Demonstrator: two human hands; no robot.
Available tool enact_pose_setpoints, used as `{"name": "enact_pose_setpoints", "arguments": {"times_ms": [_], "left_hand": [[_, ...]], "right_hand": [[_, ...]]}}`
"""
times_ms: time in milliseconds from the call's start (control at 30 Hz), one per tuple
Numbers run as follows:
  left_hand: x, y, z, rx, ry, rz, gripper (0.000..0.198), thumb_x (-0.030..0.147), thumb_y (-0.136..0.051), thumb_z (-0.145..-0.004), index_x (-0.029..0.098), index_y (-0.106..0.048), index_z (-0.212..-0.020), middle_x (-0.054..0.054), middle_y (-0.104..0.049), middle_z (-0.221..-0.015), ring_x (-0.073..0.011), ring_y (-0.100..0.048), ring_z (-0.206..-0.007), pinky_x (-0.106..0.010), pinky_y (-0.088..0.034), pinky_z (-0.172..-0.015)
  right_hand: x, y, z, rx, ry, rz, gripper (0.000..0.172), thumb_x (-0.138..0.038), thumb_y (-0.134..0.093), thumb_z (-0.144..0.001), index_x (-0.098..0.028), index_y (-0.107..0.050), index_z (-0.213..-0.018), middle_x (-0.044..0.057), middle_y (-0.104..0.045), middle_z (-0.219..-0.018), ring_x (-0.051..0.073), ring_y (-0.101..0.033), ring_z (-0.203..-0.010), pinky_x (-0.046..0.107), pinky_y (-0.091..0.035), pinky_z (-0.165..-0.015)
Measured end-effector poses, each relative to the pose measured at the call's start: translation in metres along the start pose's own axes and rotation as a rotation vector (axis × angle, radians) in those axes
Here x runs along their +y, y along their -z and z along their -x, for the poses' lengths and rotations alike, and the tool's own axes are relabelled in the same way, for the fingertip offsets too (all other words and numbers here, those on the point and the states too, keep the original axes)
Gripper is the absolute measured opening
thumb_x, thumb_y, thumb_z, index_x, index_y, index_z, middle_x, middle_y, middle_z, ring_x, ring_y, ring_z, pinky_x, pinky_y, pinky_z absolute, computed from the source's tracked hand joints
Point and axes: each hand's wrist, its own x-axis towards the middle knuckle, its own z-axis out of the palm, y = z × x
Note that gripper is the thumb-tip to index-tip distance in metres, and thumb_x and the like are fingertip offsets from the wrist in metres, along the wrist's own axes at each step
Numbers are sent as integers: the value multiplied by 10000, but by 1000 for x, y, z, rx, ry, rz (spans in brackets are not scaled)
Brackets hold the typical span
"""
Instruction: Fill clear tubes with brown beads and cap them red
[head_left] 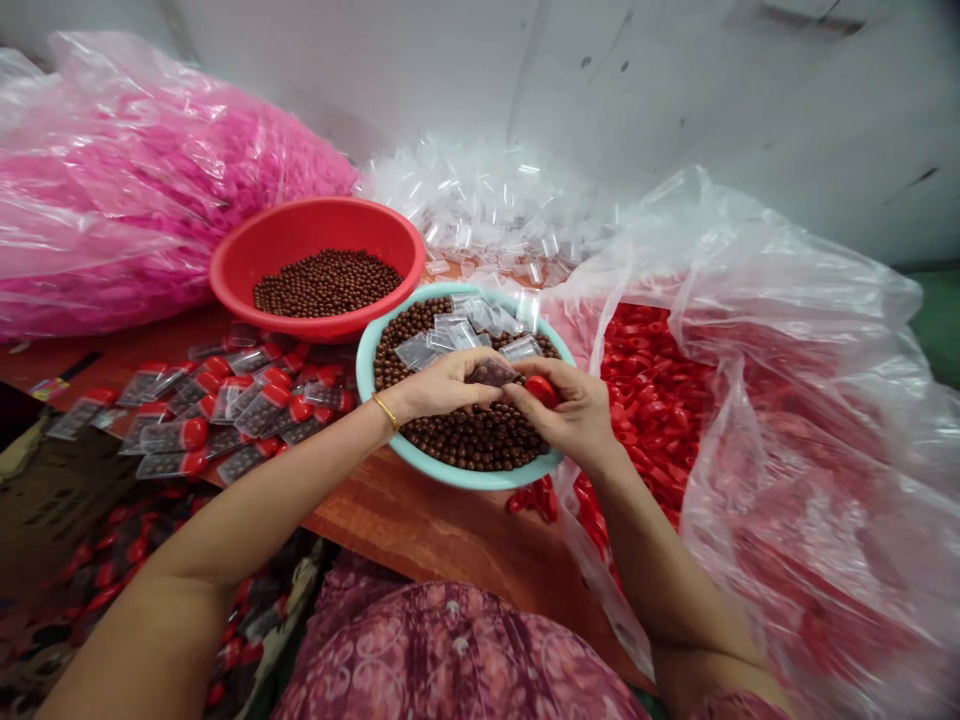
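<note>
My left hand [442, 388] and my right hand [574, 412] meet over a teal bowl [367, 352] filled with small brown balls [472, 440]. Between the fingers of both hands is a small clear bag [493, 373] with brown balls in it. My right hand also pinches a red piece [541, 390] at the bag's end. Several empty clear bags [465, 333] lie on the balls at the far side of the bowl. A thin gold bangle [385, 411] circles my left wrist.
A red bowl [315, 225] of brown balls stands behind to the left. Filled bags with red ends [225, 405] lie heaped on the wooden table [397, 515]. A large plastic sack of red pieces [660, 390] is at right, a pink sack [127, 190] at left, clear bags [487, 205] behind.
</note>
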Motion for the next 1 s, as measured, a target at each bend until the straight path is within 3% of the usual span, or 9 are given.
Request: {"name": "enact_pose_setpoints", "arguments": {"times_ms": [167,267,433,600,667,733,833,900,1000], "left_hand": [[3,1,2,49,91,110,244,145,-521,-713,149,-501,-956,11,-612,-735,-57,-503,-560,-161,-361,-493],[4,0,3,22,112,103,212,143,-517,-708,150,-489,-919,12,-614,-716,-57,-508,-546,-156,-363,-475],[2,0,3,-36,101,-9,280,250,-598,-750,140,-490,-984,-7,-620,-762,-65,-513,-557,-164,-371,-467],[-6,-1,1,43,6,-132,269,282,-591,-767,133,-512,-978,21,-558,-719,-74,-485,-555,-206,-413,-528],[-8,-1,-1,118,-68,-234,245,244,-637,-718,134,-538,-914,10,-568,-755,-106,-531,-662,-236,-453,-625],[-9,-2,-2,171,-122,-287,222,206,-666,-676,134,-551,-853,7,-576,-778,-121,-550,-735,-248,-468,-691],[-8,-3,-1,145,-24,-208,201,244,-646,-710,139,-538,-843,36,-547,-678,-77,-518,-554,-215,-457,-537],[-6,-4,0,110,83,-136,202,278,-629,-740,143,-518,-841,58,-521,-577,-58,-471,-429,-184,-408,-423],[-3,-5,0,74,160,-97,182,247,-633,-746,142,-500,-811,56,-539,-518,-65,-504,-410,-167,-418,-403]], "right_hand": [[7,4,5,7,-489,-400,317,-461,-445,-854,-193,-615,-852,-57,-444,-486,86,-374,-384,225,-308,-380],[12,2,1,-49,-634,-540,277,-429,-442,-832,-196,-581,-778,-61,-405,-489,76,-325,-371,215,-247,-347],[11,-10,-8,-71,-425,-408,237,-375,-514,-834,-209,-653,-932,4,-633,-792,126,-574,-679,262,-486,-638],[9,-20,-3,-57,-253,-309,343,-434,-510,-866,-219,-670,-1081,49,-672,-1086,196,-598,-1035,359,-428,-974],[8,-21,0,-52,-301,-336,369,-457,-526,-853,-217,-663,-1099,44,-678,-1051,184,-617,-974,338,-463,-918],[6,-18,1,-78,-439,-453,378,-467,-524,-843,-217,-646,-1099,19,-673,-869,131,-609,-699,282,-515,-693],[5,-10,-3,-141,-700,-756,322,-439,-485,-826,-214,-618,-1015,-45,-536,-634,65,-346,-380,218,-343,-358],[7,-5,-7,-136,-779,-898,255,-390,-504,-777,-215,-593,-938,-50,-516,-635,68,-345,-384,213,-320,-338],[14,-4,-11,-46,-759,-877,204,-317,-581,-703,-221,-561,-881,-31,-603,-713,100,-530,-530,239,-472,-507]]}}
